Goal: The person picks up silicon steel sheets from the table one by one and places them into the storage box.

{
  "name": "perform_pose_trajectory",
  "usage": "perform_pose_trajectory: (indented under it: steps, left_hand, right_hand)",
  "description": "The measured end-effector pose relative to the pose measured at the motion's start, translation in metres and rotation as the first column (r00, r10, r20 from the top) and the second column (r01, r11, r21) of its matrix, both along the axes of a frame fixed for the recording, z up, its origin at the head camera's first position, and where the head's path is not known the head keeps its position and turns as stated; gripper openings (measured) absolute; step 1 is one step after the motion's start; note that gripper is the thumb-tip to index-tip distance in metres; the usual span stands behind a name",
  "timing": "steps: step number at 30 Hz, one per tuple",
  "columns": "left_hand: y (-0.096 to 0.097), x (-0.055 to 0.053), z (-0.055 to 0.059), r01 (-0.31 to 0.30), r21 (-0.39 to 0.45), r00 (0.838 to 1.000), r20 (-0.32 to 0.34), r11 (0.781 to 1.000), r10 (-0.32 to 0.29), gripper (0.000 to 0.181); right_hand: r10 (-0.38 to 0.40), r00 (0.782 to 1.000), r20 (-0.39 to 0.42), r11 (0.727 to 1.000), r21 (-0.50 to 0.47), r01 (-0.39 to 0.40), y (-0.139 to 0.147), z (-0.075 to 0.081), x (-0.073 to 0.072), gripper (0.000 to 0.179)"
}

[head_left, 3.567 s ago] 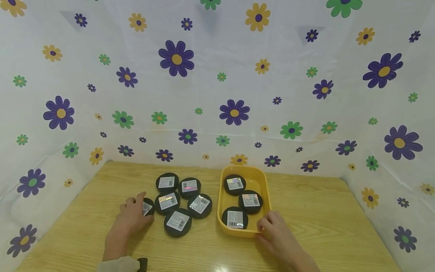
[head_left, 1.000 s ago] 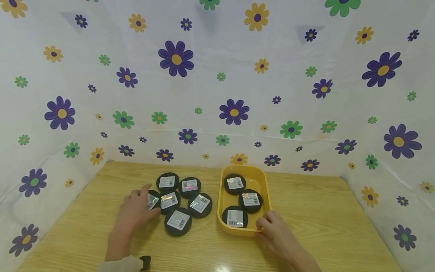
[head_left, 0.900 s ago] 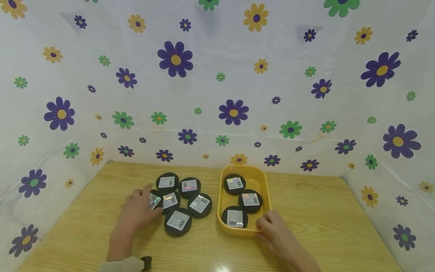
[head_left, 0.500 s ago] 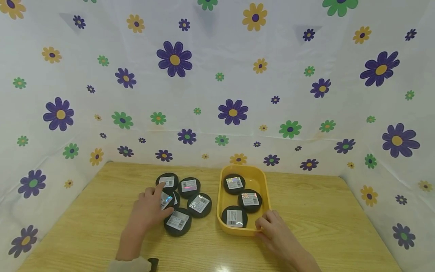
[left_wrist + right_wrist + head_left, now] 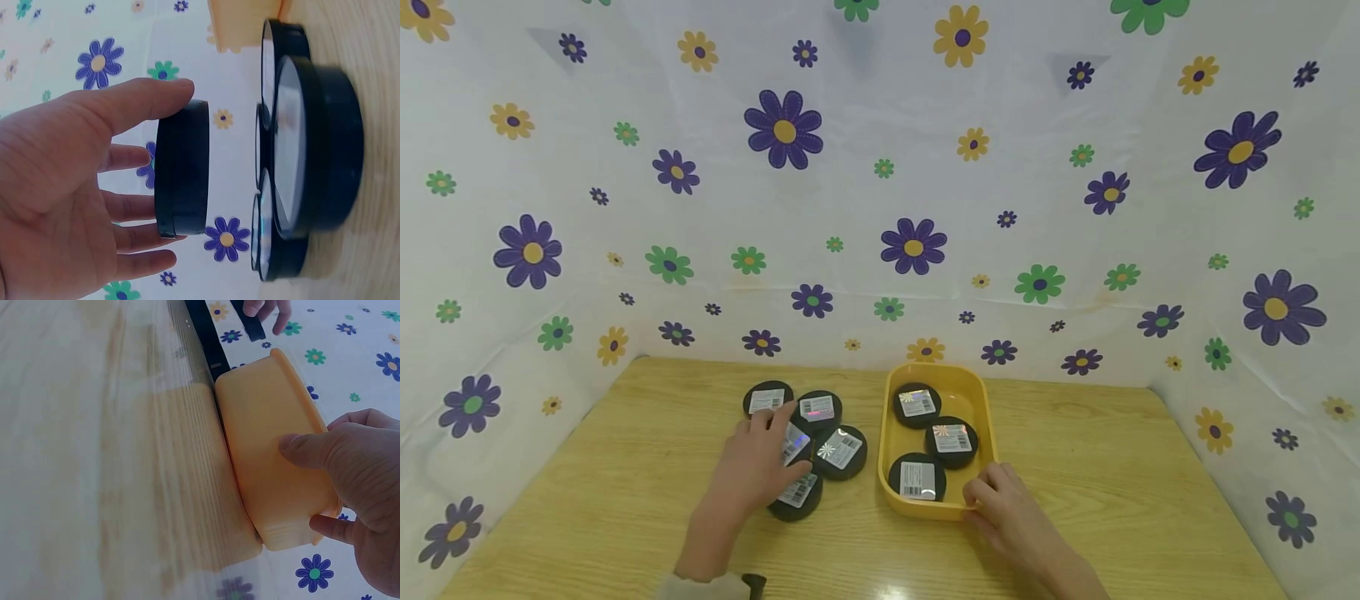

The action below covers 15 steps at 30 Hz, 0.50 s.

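My left hand (image 5: 748,467) grips a round black container (image 5: 182,169) with a white label, thumb on one edge and fingers on the other. In the left wrist view it is raised off the table, apart from several similar containers (image 5: 337,147) beneath it. From the head, the hand covers part of that group, which includes a container (image 5: 840,452) to its right. My right hand (image 5: 1011,512) holds the near right corner of a yellow tray (image 5: 992,417); its thumb lies on the outer wall in the right wrist view. Three labelled containers (image 5: 952,442) lie inside the tray.
The wooden table (image 5: 1097,467) carries everything. A white flowered cloth (image 5: 850,192) rises behind it and at both sides. The tray's far end is close to the back cloth, and the loose containers lie to the tray's left.
My left hand has carried its black container rightward from the left side of the group to over the other containers. My right hand and the tray have stayed in place.
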<state>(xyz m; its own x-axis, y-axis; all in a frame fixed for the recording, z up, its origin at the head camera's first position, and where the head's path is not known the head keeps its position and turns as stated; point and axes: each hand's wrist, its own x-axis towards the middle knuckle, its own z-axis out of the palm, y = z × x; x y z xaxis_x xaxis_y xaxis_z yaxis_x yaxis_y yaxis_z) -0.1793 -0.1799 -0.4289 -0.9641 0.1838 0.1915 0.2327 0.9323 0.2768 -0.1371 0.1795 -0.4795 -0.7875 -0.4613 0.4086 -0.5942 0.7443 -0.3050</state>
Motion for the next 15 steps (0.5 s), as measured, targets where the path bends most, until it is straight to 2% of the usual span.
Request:
perform_pose_trajectory:
  steps: [8,15]
  left_hand:
    - [0.019,0.008,0.008,0.057,-0.004,0.998,-0.023,0.998,-0.057,0.082]
    - [0.028,0.012,0.011,0.074,0.023,0.997,-0.012,0.997,-0.073,0.08]
  right_hand:
    - [0.018,0.999,-0.052,1.0,-0.006,-0.018,0.0,-0.002,-0.002,0.029]
    - [0.019,0.998,-0.063,1.0,-0.006,-0.02,0.001,-0.004,-0.002,0.03]
